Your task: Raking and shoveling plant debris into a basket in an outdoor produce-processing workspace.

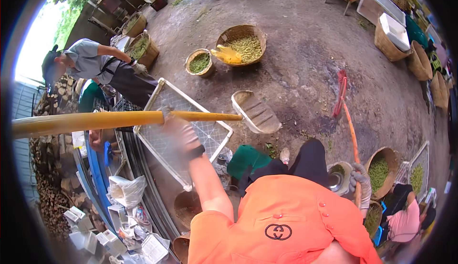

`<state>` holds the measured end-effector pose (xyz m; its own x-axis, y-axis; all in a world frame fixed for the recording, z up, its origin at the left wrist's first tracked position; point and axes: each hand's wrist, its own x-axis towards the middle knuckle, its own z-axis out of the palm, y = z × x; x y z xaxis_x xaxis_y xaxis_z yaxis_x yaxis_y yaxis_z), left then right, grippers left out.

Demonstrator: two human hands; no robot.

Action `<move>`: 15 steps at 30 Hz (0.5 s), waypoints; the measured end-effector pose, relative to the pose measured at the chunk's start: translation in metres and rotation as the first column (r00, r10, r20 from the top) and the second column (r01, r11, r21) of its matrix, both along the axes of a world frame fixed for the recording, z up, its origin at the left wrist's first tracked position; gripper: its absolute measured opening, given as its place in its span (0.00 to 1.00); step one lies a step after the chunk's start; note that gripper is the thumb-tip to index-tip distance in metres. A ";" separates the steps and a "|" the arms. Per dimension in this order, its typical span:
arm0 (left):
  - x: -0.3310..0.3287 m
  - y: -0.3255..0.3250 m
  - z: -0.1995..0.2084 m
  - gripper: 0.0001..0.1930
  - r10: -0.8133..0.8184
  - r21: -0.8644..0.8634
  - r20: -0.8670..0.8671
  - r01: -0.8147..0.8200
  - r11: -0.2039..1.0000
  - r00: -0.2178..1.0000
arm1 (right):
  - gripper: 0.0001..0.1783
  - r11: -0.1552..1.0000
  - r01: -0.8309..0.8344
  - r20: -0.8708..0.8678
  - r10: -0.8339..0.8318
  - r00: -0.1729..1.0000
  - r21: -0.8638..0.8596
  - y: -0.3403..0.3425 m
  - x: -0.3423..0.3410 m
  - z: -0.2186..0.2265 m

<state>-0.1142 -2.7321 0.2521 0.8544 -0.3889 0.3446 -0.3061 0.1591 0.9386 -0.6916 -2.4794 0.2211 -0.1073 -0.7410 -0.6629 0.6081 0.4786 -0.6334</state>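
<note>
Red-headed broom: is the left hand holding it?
No, the right hand grips its orange handle, and the left hand holds a yellow pole.

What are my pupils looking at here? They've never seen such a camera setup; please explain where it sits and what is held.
There is no machine: a person in an orange shirt works with two gloved hands. The picture comes from a wide fisheye camera on that person's head, looking down, so straight edges bend near the rim. The left hand, blurred, grips a yellow pole whose far end meets a pale scoop on the ground. The right hand holds an orange pole with a red head. Beyond stand a wide basket and a smaller basket, both holding greenish pieces.
</note>
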 end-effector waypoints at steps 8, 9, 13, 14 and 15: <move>0.032 -0.080 -0.096 0.09 0.243 0.035 -0.636 -0.287 0.957 0.732 | 0.20 0.998 -0.050 0.017 0.049 0.999 0.038 -0.195 -0.031 0.011; 0.044 -0.078 -0.122 0.08 0.305 0.320 -0.257 -0.217 0.922 0.917 | 0.20 0.994 -0.092 0.009 0.091 0.996 0.054 -0.222 -0.031 0.015; 0.083 -0.069 -0.192 0.08 0.127 0.198 -0.194 -0.088 0.976 0.973 | 0.23 0.947 -0.318 -0.063 0.320 0.945 0.041 -0.358 -0.041 0.006; 0.084 -0.089 -0.193 0.07 -0.078 -0.137 -0.424 0.021 0.990 0.902 | 0.23 0.953 -0.300 -0.063 0.303 0.951 0.047 -0.384 -0.037 -0.001; 0.071 -0.109 -0.201 0.07 -0.142 -0.330 -0.693 -0.136 0.934 0.707 | 0.23 0.947 -0.316 -0.069 0.319 0.945 0.050 -0.416 -0.034 -0.007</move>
